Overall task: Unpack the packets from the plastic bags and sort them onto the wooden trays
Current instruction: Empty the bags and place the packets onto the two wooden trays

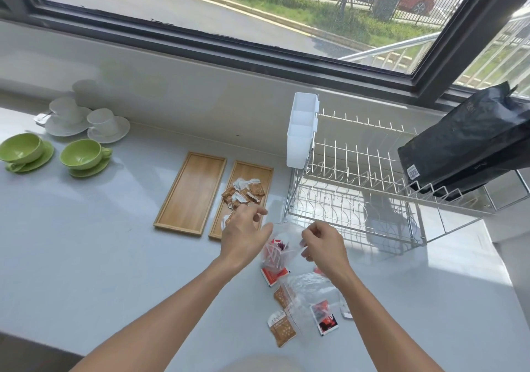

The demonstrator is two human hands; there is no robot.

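Two wooden trays lie side by side on the counter: the left tray (190,193) is bare, the right tray (266,173) carries several brown packets (243,192). My left hand (246,234) hovers over the near end of the right tray, fingers loosely spread, with a bit of white packet showing under it. My right hand (324,245) pinches the rim of a clear plastic bag (279,252) with red packets inside. Nearer to me lies a second clear bag (308,288), with loose brown packets (282,328) and red packets (325,318) around it.
A wire dish rack (358,193) with a white cutlery holder (302,130) stands right of the trays, a black bag (464,142) leaning in it. Green cups (83,155) and white cups on saucers (104,126) stand at the left. A window runs along the back.
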